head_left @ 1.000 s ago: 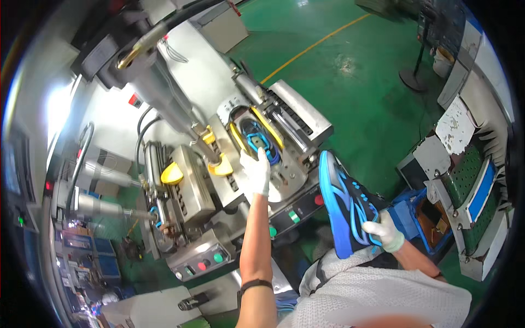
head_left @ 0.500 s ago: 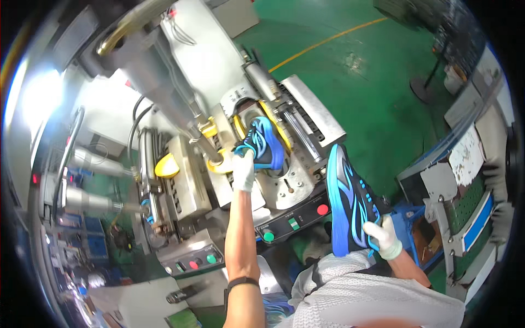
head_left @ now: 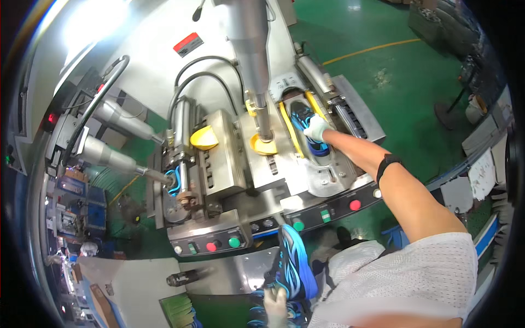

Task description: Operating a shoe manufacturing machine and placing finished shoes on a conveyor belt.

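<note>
My right hand (head_left: 317, 129), in a pale glove, reaches across to the right-hand station of the press machine. Its fingers close over a dark and blue sports shoe (head_left: 301, 113) that sits between two yellow side pads (head_left: 291, 131); the glove covers part of the shoe. Low in the view, my left hand (head_left: 275, 300), also gloved, grips a second blue and black sports shoe (head_left: 299, 259) with a blue-purple sole. That shoe is held toe up in front of the machine, above other blue shoes partly hidden at the bottom edge.
A thick metal press cylinder (head_left: 246, 49) stands over a yellow cup pad (head_left: 263, 145). Another yellow pad (head_left: 204, 138) lies to its left. Control panels (head_left: 210, 242) with coloured buttons run along the machine's front. A grey side table (head_left: 131, 279) is at lower left.
My left hand has drawn its shoe out of the machine and down toward me. My right hand has carried its shoe from the right side into the right-hand station. The view has shifted.
</note>
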Motion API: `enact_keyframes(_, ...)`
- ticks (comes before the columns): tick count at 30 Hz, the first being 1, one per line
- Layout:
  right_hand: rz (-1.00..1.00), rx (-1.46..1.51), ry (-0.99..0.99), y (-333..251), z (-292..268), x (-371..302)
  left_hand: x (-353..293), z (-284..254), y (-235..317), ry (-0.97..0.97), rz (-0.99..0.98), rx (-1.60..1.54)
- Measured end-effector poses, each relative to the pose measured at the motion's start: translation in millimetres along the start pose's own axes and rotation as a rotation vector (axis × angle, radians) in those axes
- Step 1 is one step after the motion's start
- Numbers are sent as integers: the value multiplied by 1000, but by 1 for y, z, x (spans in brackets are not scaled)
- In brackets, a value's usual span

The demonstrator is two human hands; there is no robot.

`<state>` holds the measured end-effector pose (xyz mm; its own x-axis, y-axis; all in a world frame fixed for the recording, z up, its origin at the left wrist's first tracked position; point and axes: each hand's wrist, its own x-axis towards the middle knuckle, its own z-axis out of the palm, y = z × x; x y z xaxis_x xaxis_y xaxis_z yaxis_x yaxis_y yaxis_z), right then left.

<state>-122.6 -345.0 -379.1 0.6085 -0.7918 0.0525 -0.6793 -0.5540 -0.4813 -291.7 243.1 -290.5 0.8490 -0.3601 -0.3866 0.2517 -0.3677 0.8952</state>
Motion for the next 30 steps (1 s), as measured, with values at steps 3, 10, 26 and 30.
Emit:
enact_keyframes(3,59,88,-176,-39,-6,-3,-37,-12,-54,264,-147,-69)
enact_keyframes(10,13,-2,-289,-21,-28,-1,4,5,-223,630,-234,213)
enact_keyframes(26,-734,-442,-416,-89,28,-363,-64,-36,-178,718,83,-194)
enact_keyframes(30,-858,11,-666,-99,58,-434,-67,-37,-214,816,-66,-311)
